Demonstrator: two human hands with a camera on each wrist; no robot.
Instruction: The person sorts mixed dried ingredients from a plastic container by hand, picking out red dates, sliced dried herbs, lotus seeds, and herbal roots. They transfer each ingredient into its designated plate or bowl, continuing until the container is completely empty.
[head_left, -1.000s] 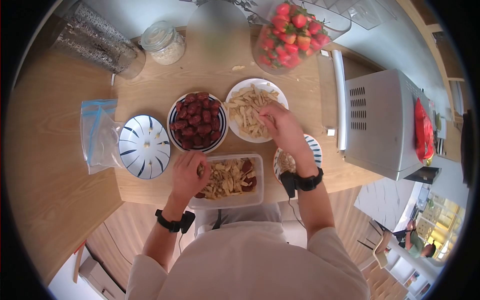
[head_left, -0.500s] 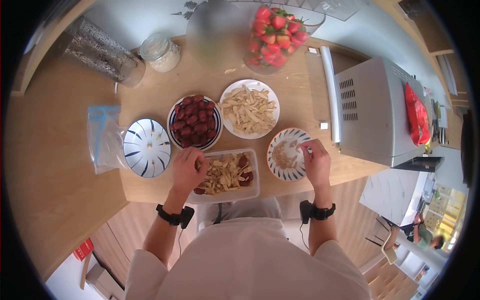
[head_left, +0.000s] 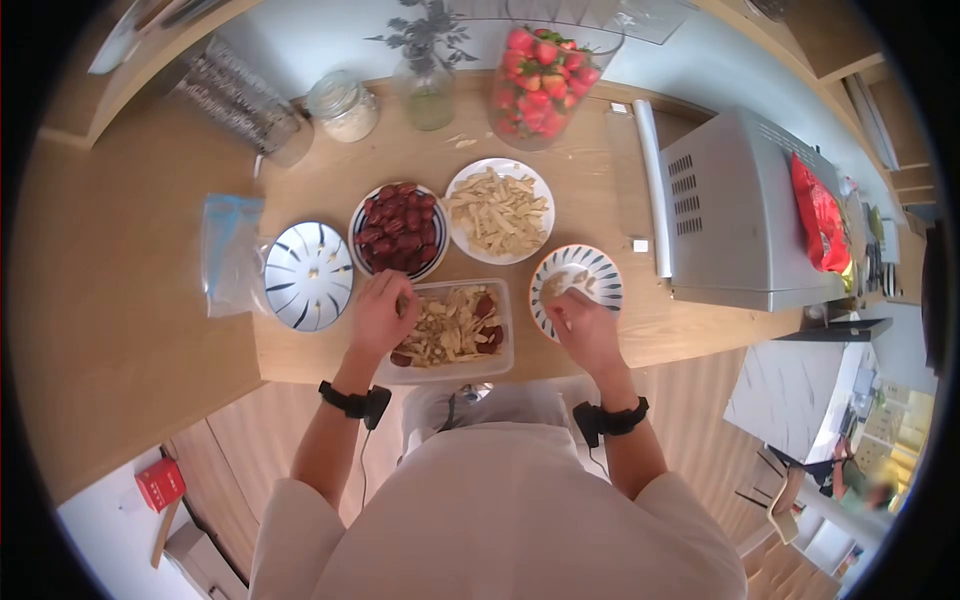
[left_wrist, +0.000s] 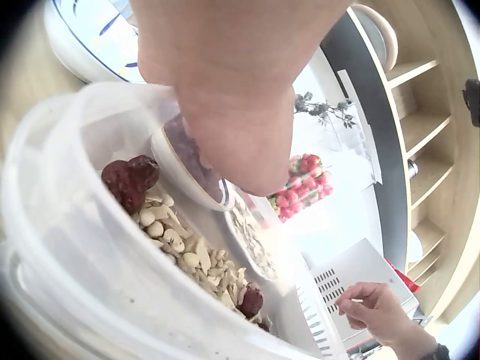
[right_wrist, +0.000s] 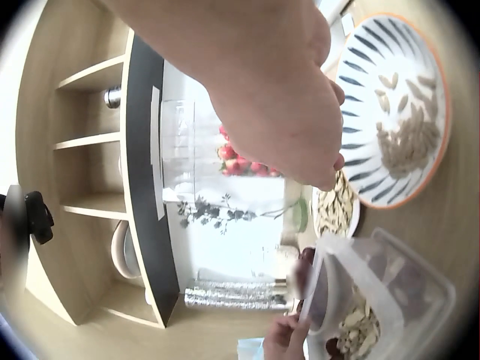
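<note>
In the head view my left hand (head_left: pixel 378 315) is at the left rim of the clear plastic box (head_left: pixel 508 352); in the right wrist view its bent fingers grip that rim. Sliced pale pieces (head_left: pixel 455 330) and dark red dates (head_left: pixel 491 337) lie in the box. My right hand (head_left: pixel 588 335) hovers over the near left edge of the orange-rimmed plate (head_left: pixel 610 282), fingers loosely bent, nothing visible held. Small pale pieces (right_wrist: pixel 409 142) lie on this plate. Behind the box are a bowl of dates (head_left: pixel 400 225) and a white plate of pale strips (head_left: pixel 500 210).
A patterned dish (head_left: pixel 308 280) with a few bits and a zip bag (head_left: pixel 230 250) are on the left. Along the back stand a glass jar (head_left: pixel 345 110), a vase (head_left: pixel 428 95) and a strawberry container (head_left: pixel 545 90). A grey appliance (head_left: pixel 725 210) stands at the right.
My right hand has moved from the white plate of strips to the orange-rimmed plate, then toward its left edge. My left hand has stayed at the box. The head view has shifted.
</note>
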